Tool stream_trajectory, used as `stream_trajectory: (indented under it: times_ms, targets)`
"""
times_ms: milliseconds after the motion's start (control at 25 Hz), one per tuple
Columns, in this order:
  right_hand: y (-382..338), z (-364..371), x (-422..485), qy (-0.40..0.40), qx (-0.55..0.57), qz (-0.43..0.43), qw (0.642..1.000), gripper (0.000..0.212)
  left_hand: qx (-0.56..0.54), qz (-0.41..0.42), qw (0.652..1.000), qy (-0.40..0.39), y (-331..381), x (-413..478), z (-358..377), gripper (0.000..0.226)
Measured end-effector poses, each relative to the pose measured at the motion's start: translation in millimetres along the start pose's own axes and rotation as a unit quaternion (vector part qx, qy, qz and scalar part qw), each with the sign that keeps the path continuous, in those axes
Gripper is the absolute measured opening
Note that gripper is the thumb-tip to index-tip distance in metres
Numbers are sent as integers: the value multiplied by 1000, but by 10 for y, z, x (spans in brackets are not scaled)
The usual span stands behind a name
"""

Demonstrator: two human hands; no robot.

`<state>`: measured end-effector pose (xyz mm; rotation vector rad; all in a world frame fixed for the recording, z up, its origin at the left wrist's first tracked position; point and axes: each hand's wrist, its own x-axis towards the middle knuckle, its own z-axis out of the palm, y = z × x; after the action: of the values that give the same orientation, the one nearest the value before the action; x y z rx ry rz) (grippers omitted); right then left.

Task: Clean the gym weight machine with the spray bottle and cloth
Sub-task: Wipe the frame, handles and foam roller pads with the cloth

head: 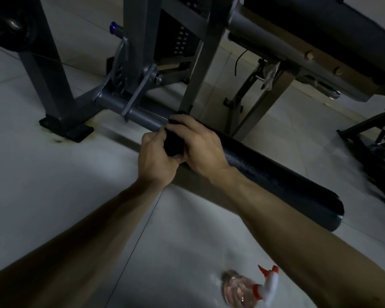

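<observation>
- The left hand pinched one end of the cloth, thumb and fingers curled on it.
- The right hand was curled over the cloth's other side and pressed it onto the pad; its fingertips were hidden behind the roll.
- The cloth sat bunched between both hands at the pad's inner end, where the pad met the grey bar.
- It looked black, small and wadded; in the dim light its weave could not be made out.
- It was probably soft, light and limp, best gripped in a bunch, with palm pressure to stop it sliding.
- The pad was a long dark roll with a fine pebbled, slightly shiny skin. It was likely yielding, and a little slick when wet.
- The bottle was on the floor near the right forearm, well apart from both hands. It was blurred, clear with a pinkish tint, with a white head and orange trigger.
- It was probably light, smooth plastic, best taken by the neck under the trigger.
- The grey frame rose behind the bar.
</observation>
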<state>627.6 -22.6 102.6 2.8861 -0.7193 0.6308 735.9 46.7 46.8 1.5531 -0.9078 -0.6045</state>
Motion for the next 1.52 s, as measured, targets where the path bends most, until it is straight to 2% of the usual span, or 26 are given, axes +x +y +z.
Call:
stream_trajectory:
  times_ms: [120,200,280,440,480,560,640,680,760,920,1040,1120,1160,1240,1320,1400,1440,1520]
  targets:
    - [352,-269,-587,-4,-22,0,1000,48,94,14,995,7,-3,-3,-10,77]
    - [480,-389,-869,28,-26,48,998,52,106,19,994,6,14,-15,-24,77]
    - [346,-312,-761,48,-20,92,994,52,104,19,994,6,21,-4,-20,77]
    - [-179,33,37,24,17,35,999,39,148,55,987,16,-31,31,3,46]
    - [-198,68,97,23,13,24,999,39,151,63,986,13,-25,20,10,43]
    - [-55,25,-98,21,-9,11,1000,42,152,64,986,13,41,-34,38,60]
    - [226,-113,-563,28,-27,14,999,47,223,99,969,28,169,-131,127,90]
    - [381,-194,-821,37,-40,21,998,52,264,136,954,30,234,-188,197,96]
    - [662,-371,-1316,54,-60,65,995,63,308,204,929,8,340,-303,384,91]
    - [1129,-790,-2311,61,-90,212,971,75,356,288,886,-75,343,-522,797,78]
    - [1404,-1072,-2896,102,-84,366,921,76,367,332,862,-110,378,-661,1082,75]
    - [1380,-1054,-2879,156,-72,442,880,73,368,344,856,-116,435,-734,1262,79]
    - [1297,-976,-2724,173,-61,445,877,73,367,349,855,-113,457,-767,1346,84]
    - [1021,-780,-2301,177,-39,398,899,71,370,351,854,-105,505,-844,1504,99]
    - [868,-668,-2074,139,-26,306,942,68,373,352,853,-100,534,-927,1646,112]
    - [1030,-744,-2197,95,-41,237,966,67,378,365,846,-94,543,-1002,1763,116]
    - [1171,-824,-2392,99,-58,240,964,68,383,376,839,-97,541,-1038,1822,114]
    - [1397,-1005,-2835,145,-70,337,928,68,397,404,817,-106,511,-1079,1937,103]
